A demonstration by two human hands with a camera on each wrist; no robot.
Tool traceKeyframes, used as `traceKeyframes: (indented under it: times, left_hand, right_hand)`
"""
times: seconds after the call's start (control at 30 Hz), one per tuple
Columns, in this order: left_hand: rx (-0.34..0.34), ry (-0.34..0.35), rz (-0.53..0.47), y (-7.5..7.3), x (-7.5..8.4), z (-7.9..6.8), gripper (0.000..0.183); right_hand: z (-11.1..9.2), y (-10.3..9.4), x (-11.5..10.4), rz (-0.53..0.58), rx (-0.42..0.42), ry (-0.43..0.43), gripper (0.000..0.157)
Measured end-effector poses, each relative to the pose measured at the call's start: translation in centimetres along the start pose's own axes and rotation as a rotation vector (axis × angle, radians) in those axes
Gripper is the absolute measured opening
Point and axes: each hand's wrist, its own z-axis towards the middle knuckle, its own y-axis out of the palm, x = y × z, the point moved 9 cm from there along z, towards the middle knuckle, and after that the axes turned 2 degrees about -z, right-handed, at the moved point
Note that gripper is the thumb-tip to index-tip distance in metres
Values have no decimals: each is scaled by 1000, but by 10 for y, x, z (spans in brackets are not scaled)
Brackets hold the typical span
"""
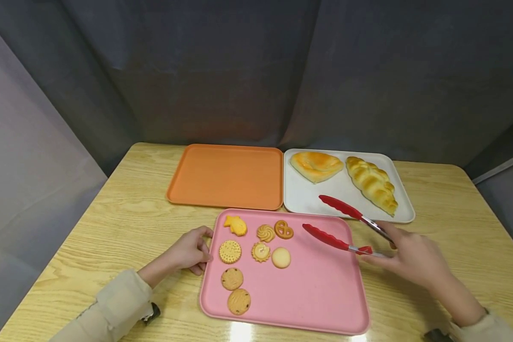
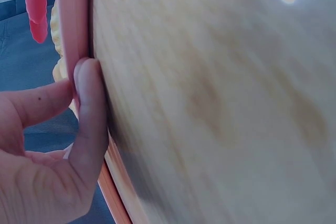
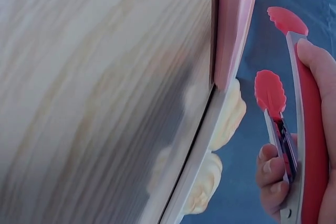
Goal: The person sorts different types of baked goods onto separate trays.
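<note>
A pink tray [image 1: 316, 294] lies at the front of the table. My left hand [image 1: 190, 249] is at its left edge, and in the left wrist view finger and thumb pinch the rim. Red-tipped tongs [image 1: 327, 237] are gripped in my right hand [image 1: 419, 259]; their arms are spread with nothing between them, over the tray's upper right. Cookies fill the tray's left half: a fish-shaped cookie [image 1: 238, 225], a swirl cookie [image 1: 265, 233], a pretzel [image 1: 284, 229], a dotted round cookie [image 1: 230, 251], a scalloped cookie [image 1: 261, 252], a plain round cookie [image 1: 280, 257] and two chip cookies [image 1: 239, 301].
Behind the pink tray stand an orange tray [image 1: 226, 175] on the left and a white tray [image 1: 312, 199] on the right, side by side. The white one bears a triangular pastry [image 1: 316, 165] and a braided bread [image 1: 372, 183]. A dark curtain [image 1: 239, 71] hangs behind the wooden table [image 1: 124, 213].
</note>
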Motion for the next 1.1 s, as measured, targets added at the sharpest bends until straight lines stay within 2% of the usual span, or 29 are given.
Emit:
traceKeyframes:
  times: [0.3,0.5,0.83,1.1]
  left_hand:
    - [-3,1,-1,0,1,-1,43]
    - [-4,-2,-4,0,2,-2,43]
    - [12,-10,-5,0,0,-1,42]
    - [0,6,-8,1,-1,0,40]
  right_hand:
    - [4,3,-14,17,-2,-37,69]
    - [9,9,-23,17,-66,-55,64]
    - [16,15,-36,23,-116,-84,72]
    - [21,20,-43,-2,-137,-120,71]
